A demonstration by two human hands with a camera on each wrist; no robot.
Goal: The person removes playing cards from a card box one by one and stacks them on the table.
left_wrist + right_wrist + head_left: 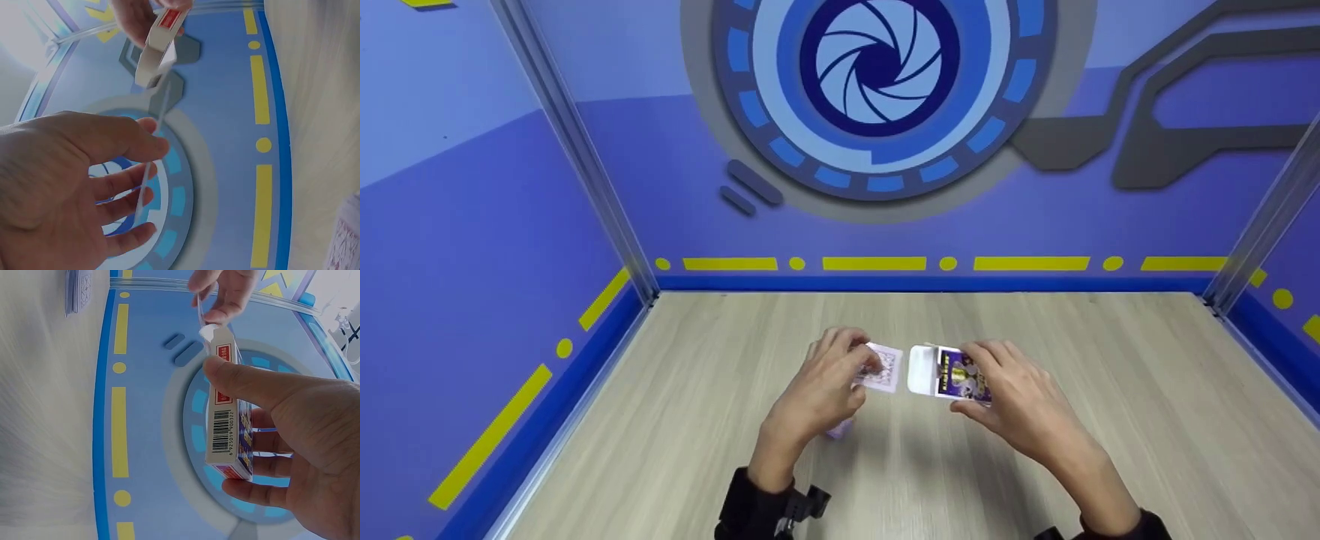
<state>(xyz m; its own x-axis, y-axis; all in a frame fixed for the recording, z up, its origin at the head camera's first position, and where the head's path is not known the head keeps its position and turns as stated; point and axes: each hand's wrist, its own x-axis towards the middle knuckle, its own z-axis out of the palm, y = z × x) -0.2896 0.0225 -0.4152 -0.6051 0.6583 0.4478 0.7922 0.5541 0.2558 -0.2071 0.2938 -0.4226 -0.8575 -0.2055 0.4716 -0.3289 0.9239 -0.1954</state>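
Observation:
My left hand (819, 386) pinches a thin playing card (889, 369) with a pale patterned back between thumb and fingers. Edge-on, the card (144, 194) shows as a narrow strip in the left wrist view. My right hand (1024, 394) grips a small card box (960, 375) with a dark purple printed face, thumb on one side and fingers on the other. Its white end flap (921, 369) stands open toward the card. A barcode (222, 432) marks the box's narrow side. Below the left hand, a stack of cards (79, 292) lies on the table, mostly hidden in the head view.
The light wood table (675, 450) is bordered at the back by a blue printed wall (885, 240). Side panels with metal corner posts (585, 150) stand at left and right. Both wrists wear black camera straps (754, 506).

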